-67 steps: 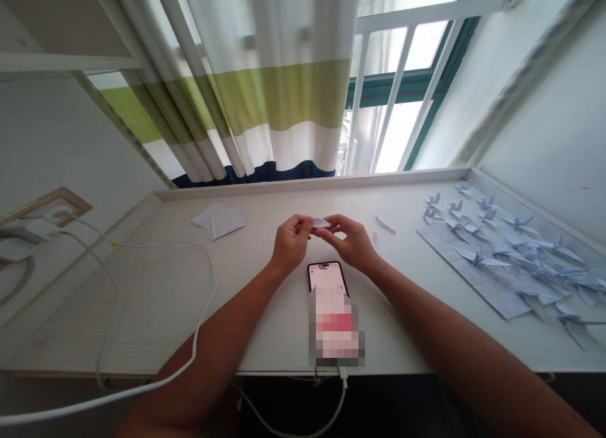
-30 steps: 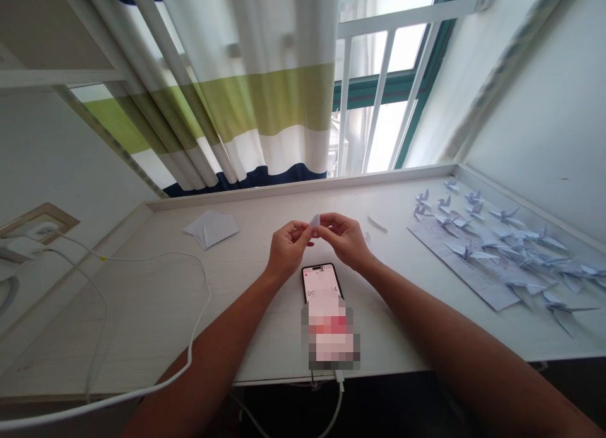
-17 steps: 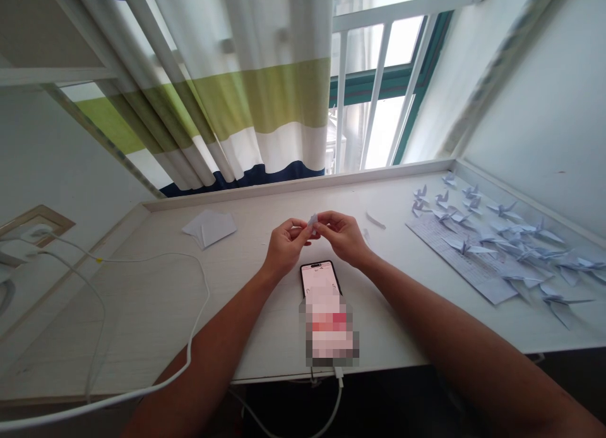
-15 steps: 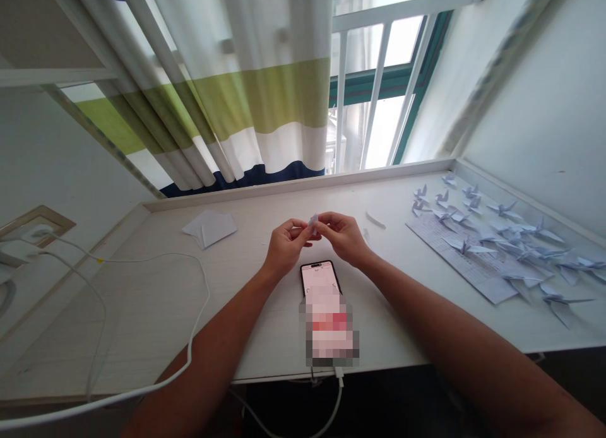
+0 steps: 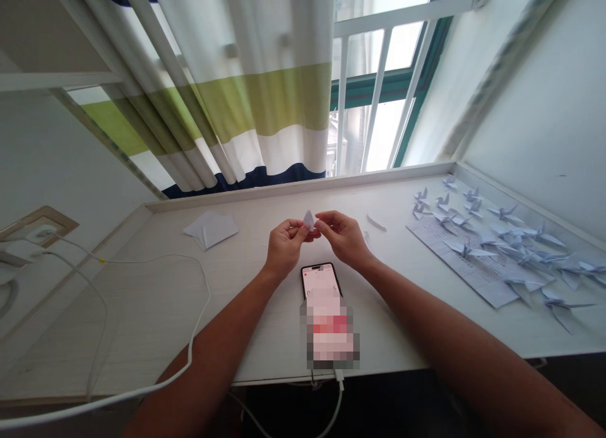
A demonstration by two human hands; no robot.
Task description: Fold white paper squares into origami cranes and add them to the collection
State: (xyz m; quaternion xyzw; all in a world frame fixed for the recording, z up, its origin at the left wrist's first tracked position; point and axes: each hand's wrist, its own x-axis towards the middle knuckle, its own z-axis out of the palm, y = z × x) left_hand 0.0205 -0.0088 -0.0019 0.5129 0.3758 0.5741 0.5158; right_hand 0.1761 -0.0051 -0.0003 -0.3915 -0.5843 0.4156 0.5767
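A small folded piece of pale paper [image 5: 308,221] stands up between the fingers of my left hand [image 5: 285,248], pinched at its base. My right hand [image 5: 343,238] is held just to its right, fingertips against or very near the paper; I cannot tell whether they grip it. Below both hands, a black smartphone [image 5: 320,277] lies flat on the white desk [image 5: 156,312], and a blurred patch hides most of its screen.
Several pale blue-white origami cranes [image 5: 506,236] stand on and around a printed sheet [image 5: 466,264] at the right. Loose white paper squares [image 5: 211,230] lie at the left, with a paper strip [image 5: 376,222] right of my hands. A white cable [image 5: 201,312] crosses the desk's left side.
The folded paper now stands more upright in my left hand. My right hand has eased slightly rightward from it, and the view has shifted a little.
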